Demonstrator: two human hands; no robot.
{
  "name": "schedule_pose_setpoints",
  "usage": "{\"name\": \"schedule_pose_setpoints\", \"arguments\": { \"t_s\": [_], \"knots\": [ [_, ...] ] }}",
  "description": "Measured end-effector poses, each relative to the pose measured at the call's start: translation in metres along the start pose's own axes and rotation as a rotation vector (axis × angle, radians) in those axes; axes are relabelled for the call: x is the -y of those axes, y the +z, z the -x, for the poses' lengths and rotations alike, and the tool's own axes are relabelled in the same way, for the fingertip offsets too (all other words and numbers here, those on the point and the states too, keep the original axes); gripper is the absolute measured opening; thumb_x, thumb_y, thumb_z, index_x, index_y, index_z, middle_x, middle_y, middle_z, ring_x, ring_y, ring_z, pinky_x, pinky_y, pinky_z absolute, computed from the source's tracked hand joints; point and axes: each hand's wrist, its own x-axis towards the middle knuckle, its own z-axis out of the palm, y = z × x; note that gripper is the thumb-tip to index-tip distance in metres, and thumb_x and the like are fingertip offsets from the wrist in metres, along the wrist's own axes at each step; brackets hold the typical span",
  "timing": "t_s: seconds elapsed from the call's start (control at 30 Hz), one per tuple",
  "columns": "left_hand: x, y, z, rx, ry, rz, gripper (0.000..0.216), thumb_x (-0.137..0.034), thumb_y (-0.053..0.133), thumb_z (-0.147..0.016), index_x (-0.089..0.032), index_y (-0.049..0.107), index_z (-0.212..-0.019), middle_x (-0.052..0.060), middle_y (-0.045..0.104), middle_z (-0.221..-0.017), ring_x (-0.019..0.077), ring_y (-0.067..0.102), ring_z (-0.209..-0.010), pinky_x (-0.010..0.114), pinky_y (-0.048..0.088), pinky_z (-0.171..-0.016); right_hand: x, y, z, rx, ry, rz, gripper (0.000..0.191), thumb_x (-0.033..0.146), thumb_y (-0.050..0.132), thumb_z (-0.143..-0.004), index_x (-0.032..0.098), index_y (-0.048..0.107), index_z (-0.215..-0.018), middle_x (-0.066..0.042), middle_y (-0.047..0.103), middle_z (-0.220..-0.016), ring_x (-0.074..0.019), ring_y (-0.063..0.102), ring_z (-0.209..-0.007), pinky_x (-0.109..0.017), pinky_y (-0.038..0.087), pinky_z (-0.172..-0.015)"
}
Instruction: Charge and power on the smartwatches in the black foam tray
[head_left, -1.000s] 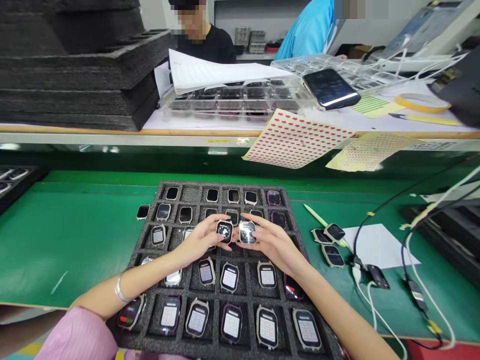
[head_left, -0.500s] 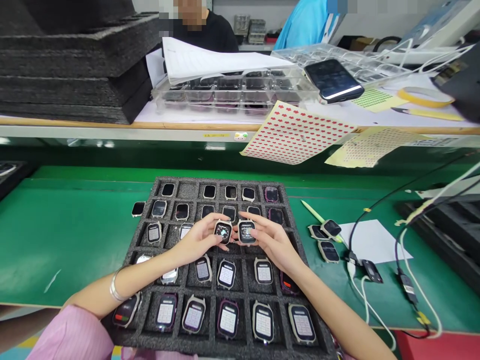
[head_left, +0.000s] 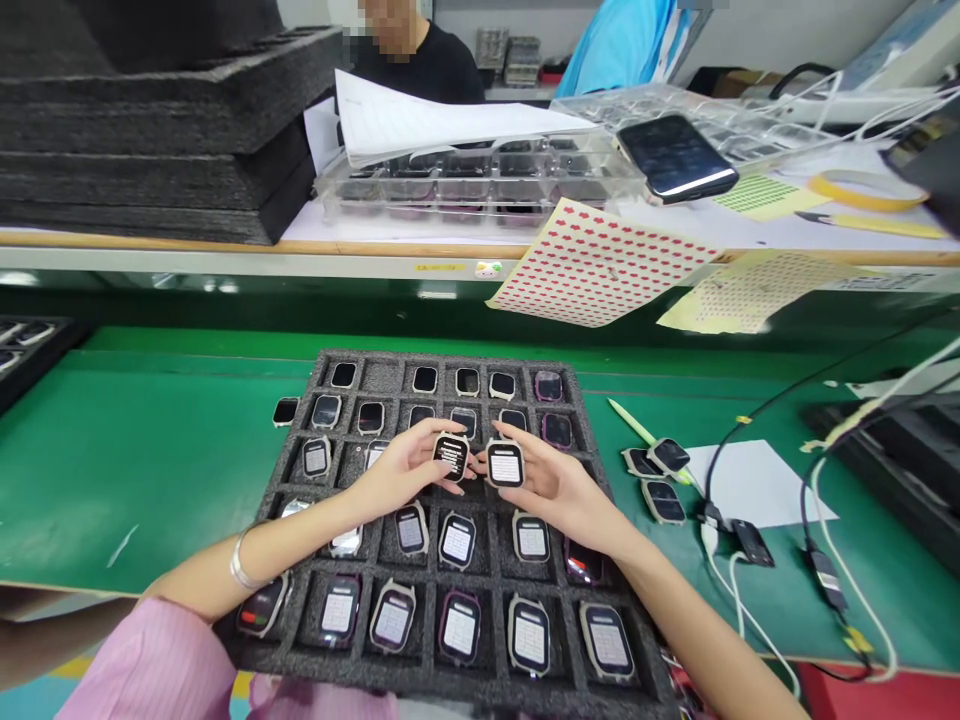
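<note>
L watch [head_left: 451,456]: scrn diff now, rows of white txt on black; was a dial w/ a pale blue-green figure 1 s & 0.5 s ago.
R watch [head_left: 505,463]: now a white pg w/ fine rows; 0.5 s ago it had white txt on dark, 1 s ago mostly glare.
R thumb [head_left: 517,496]: I've got it off the glass, down by the lower edge; was across the scrn's R side before.
R hand [head_left: 555,487]: opened up a bit vs earlier.
Gap: slightly wider btwn my 2 watches.
My view: tipped down a bit vs 1 s ago, so shelf edge [head_left: 375,258] sits higher; swung slightly L vs 0.5 s ago, more of far-L tray [head_left: 75,343] showing.
</note>
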Motion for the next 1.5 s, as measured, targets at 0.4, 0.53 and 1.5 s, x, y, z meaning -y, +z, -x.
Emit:
{"name": "schedule_pose_setpoints", "arguments": {
  "t_s": [0.4, 0.53, 1.5],
  "knots": [
    [0.006, 0.011, -0.001, -0.001, -0.041, 0.001, 0.036, -0.031, 0.068, -0.079, -0.016, 0.054, -0.107, 0.008, 0.068, -0.091, 0.0215, 0.069, -0.083, 0.033, 0.058, -0.066, 0.003, -0.050, 0.043, -0.094, -0.107, 1.133, 0.039, 0.044, 0.057, -0.088, 0.022, 0.057, -0.121, -0.011, 0.056, -0.118, -0.0277, 0.053, -0.109, -0.046, 0.044, -0.094],
    [0.007, 0.013, 0.000, 0.013, -0.030, 0.007, 0.035, -0.029, 0.067, -0.079, -0.016, 0.052, -0.109, 0.007, 0.067, -0.088, 0.0207, 0.068, -0.082, 0.035, 0.057, -0.068, -0.003, -0.057, 0.059, -0.169, -0.066, 1.161, 0.032, 0.041, 0.043, -0.095, 0.019, 0.062, -0.107, -0.011, 0.065, -0.103, -0.0280, 0.059, -0.098, -0.047, 0.046, -0.090],
    [0.004, 0.025, -0.027, -0.052, 0.033, -0.150, 0.046, -0.019, 0.069, -0.073, -0.018, 0.047, -0.114, 0.004, 0.059, -0.092, 0.0162, 0.061, -0.077, 0.024, 0.050, -0.059, 0.009, -0.025, -0.009, -0.139, -0.070, -0.418, 0.046, 0.029, 0.062, -0.088, 0.022, 0.048, -0.131, -0.013, 0.064, -0.120, -0.0250, 0.069, -0.097, -0.037, 0.054, -0.083]
  ]
}}
